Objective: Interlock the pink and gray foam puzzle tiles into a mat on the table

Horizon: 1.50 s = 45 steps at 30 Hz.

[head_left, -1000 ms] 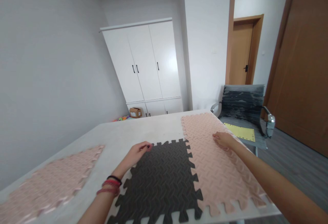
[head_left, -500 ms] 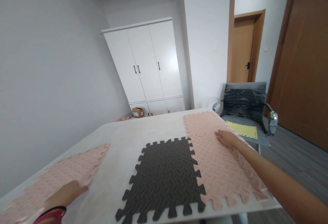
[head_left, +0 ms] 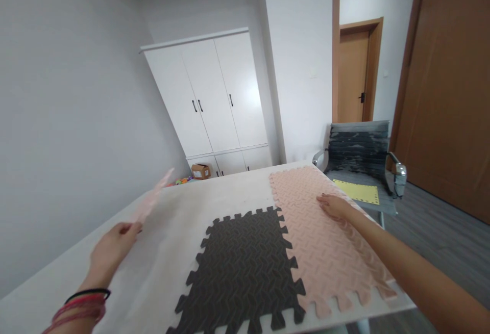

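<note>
My left hand (head_left: 117, 245) pinches a pink foam mat (head_left: 153, 199), which is raised on edge above the left part of the white table. My right hand (head_left: 333, 205) lies flat, fingers apart, on pink foam matting (head_left: 310, 232) along the table's right side. Left of that matting lies a dark grey foam mat (head_left: 241, 267) with jigsaw edges, its right edge against the pink one.
The white table (head_left: 218, 191) fills the lower view. Beyond its right edge stands a dark office chair (head_left: 358, 153) with a yellow sheet (head_left: 356, 191) on its seat. A cardboard box (head_left: 201, 171) sits past the far edge, before a white cabinet (head_left: 225, 89).
My left hand has lifted the left pink mat off the table and tilted it up, moving farther forward and right. My right hand stays on the pink matting. The view has shifted slightly.
</note>
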Available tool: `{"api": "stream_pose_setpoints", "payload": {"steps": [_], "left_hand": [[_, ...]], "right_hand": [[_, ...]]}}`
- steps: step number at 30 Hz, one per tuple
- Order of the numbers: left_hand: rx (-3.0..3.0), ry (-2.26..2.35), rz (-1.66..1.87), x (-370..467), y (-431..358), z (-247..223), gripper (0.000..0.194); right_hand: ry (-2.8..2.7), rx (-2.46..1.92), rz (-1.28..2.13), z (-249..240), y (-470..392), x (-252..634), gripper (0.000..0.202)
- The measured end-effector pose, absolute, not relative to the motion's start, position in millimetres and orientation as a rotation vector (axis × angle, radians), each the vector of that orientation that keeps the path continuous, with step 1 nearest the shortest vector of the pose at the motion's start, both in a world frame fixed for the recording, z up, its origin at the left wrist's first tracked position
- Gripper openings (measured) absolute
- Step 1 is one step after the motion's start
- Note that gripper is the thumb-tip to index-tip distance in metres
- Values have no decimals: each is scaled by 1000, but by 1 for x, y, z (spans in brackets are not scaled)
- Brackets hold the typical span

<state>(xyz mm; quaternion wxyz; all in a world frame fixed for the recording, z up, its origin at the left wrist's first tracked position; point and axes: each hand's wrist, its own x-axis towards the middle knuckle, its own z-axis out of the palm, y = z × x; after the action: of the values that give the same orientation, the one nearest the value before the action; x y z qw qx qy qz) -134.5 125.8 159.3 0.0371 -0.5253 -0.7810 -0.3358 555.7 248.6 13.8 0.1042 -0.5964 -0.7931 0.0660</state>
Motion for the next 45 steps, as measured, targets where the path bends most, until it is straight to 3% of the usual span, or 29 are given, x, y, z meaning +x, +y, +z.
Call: {"api": "stream_pose_setpoints", "payload": {"steps": [6, 13, 28, 45], "left_hand": [[-2137, -2195, -1294, -34, 179, 145, 37], [-2464, -2021, -971, 40, 221, 93, 17], [-2472, -2094, -497, -21, 273, 50, 20], [-2362, -2281, -277, -7, 271, 60, 37]], "right_hand": [[-2298, -1822, 217, 12, 249, 555, 54], [-2309, -1837, 207, 16, 243, 554, 54], [-2346, -1907, 291, 22, 236, 553, 57], [-2307, -1927, 312, 6, 244, 556, 56]]}}
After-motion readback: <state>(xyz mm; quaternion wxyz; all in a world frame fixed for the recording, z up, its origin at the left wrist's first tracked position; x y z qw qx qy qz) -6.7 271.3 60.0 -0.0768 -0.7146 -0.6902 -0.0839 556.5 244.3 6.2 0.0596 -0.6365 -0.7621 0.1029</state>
